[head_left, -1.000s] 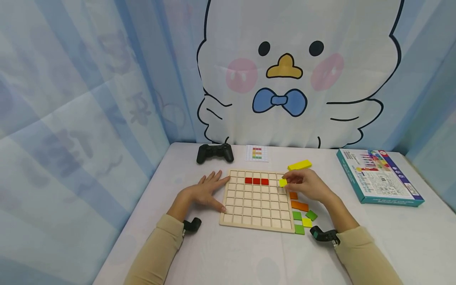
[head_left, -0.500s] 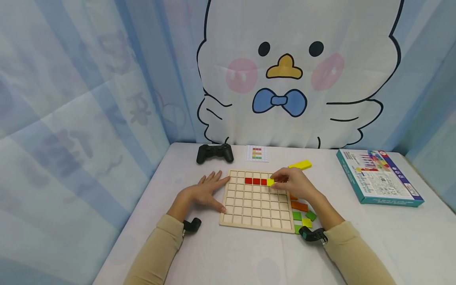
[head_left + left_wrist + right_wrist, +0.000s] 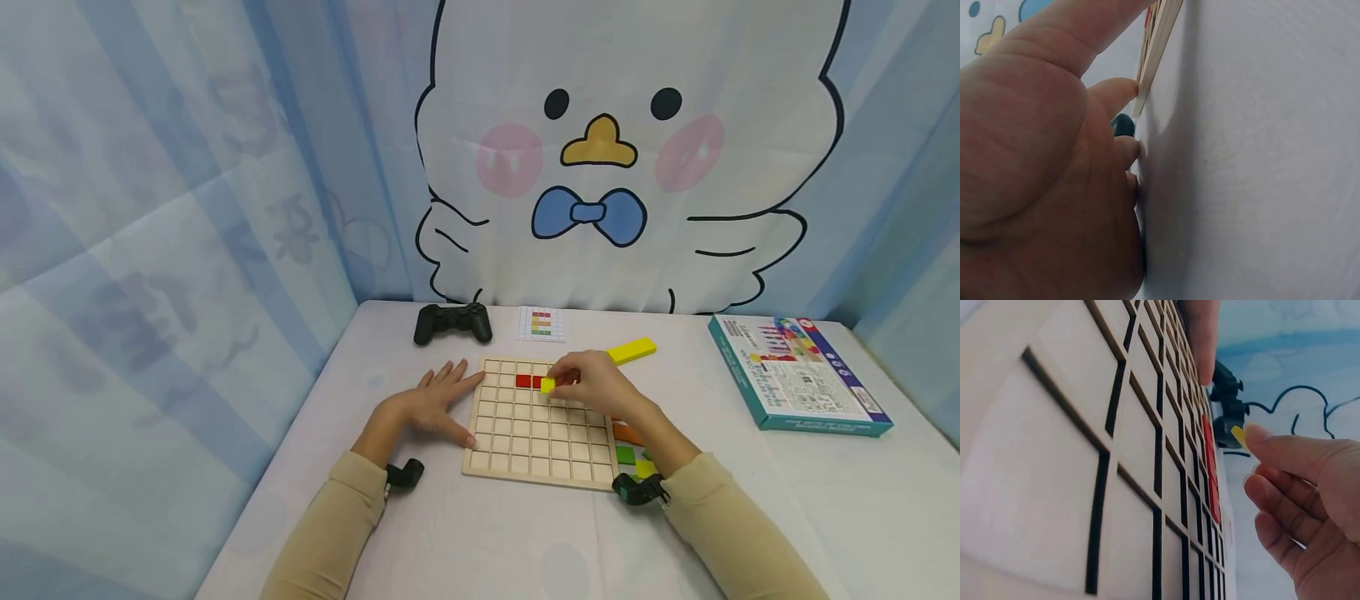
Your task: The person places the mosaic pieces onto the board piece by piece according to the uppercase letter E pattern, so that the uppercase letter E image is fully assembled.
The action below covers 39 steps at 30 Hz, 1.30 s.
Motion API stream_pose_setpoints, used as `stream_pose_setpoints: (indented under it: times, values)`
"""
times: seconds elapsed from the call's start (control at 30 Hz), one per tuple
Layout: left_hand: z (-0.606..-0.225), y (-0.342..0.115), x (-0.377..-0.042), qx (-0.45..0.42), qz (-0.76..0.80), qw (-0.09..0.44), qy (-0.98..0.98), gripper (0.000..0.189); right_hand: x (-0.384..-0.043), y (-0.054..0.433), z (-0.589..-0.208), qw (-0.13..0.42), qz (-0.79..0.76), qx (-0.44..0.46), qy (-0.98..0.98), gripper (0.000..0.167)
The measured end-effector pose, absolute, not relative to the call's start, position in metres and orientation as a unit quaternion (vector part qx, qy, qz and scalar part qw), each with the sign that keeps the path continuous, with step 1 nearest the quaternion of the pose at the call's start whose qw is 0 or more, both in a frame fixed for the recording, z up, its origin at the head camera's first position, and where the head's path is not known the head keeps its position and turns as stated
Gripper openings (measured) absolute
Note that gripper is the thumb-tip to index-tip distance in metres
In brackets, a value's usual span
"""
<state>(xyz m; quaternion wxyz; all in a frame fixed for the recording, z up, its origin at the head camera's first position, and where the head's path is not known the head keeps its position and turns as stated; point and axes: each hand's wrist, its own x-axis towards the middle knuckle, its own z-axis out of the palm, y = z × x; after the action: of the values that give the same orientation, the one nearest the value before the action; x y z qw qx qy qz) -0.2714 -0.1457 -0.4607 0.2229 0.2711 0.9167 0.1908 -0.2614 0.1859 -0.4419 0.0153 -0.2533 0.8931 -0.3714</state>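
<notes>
A wooden grid board (image 3: 517, 477) lies on the table in the head view. My left hand (image 3: 429, 406) rests at its left side, fingers spread, with thumb and index fingertip touching the edge. Above the upper rows, my right hand (image 3: 596, 382) pinches a small yellow square tile (image 3: 547, 385) between thumb and fingers. In the right wrist view that yellow tile (image 3: 1239, 436) shows at the fingertips, apart from the board. Red square tiles (image 3: 523, 381) sit side by side in an upper row, the rightmost partly hidden in the head view by the yellow tile and the hand.
Behind the board lie a black game controller (image 3: 452, 322), a small pattern card (image 3: 541, 324) and a yellow bar (image 3: 632, 350). Green (image 3: 625, 455), orange and yellow pieces lie along the board's right side, partly under the right forearm. A flat box (image 3: 798, 375) lies farther right.
My right hand has carried the yellow tile leftward from the board's right edge to above the red tiles. The left hand has stayed in place.
</notes>
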Motion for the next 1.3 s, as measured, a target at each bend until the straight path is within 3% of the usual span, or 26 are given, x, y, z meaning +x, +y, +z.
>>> stream_pose_setpoints:
  times: [0.93, 1.3]
  values:
    - [-0.46, -0.147, -0.272, 0.268, 0.192, 0.231, 0.915, 0.121, -0.272, 0.144, -0.452, 0.062, -0.324, -0.249, 0.911, 0.018]
    - [-0.461, -0.146, -0.273, 0.264, 0.193, 0.234, 0.916, 0.123, -0.273, 0.141, -0.455, 0.066, -0.315, -0.246, 0.914, 0.023]
